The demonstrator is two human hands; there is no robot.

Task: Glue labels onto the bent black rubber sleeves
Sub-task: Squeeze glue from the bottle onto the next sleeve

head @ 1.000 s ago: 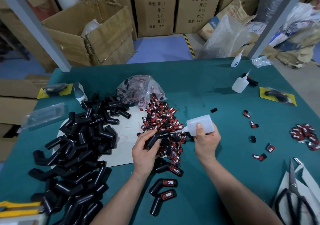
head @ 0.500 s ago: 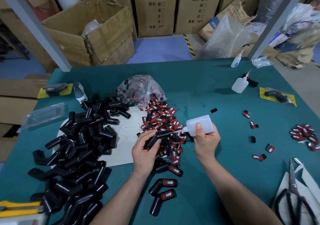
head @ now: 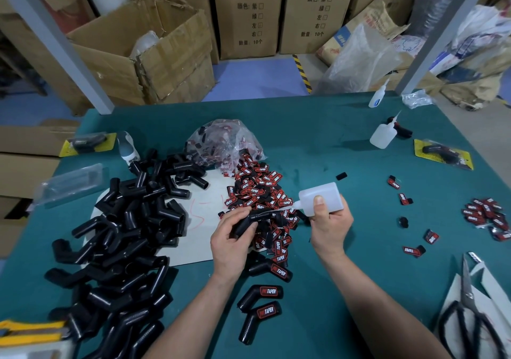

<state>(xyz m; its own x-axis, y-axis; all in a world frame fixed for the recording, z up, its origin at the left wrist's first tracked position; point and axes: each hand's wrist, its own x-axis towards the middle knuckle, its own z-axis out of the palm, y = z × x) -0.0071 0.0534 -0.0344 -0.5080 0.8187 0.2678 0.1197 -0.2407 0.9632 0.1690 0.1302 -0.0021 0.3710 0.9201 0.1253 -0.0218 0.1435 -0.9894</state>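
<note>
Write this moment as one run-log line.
step: gluing | left hand: holds sleeve | right hand: points glue bottle at sleeve

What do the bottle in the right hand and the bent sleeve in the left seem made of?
The glue bottle in the right hand: likely soft plastic, milky, translucent, matt. The bent sleeve in the left hand: looks like black rubber, smooth, with a dull sheen along the tube; compound unclear.

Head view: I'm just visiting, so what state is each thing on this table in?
left hand: grips held sleeve
held sleeve: unlabelled, over label pile
right hand: grips glue bottle
glue bottle: tipped sideways, nozzle toward held sleeve
finished sleeves: labelled, lying on table
sleeve heap: unlabelled, piled
scissors: closed, lying flat
</note>
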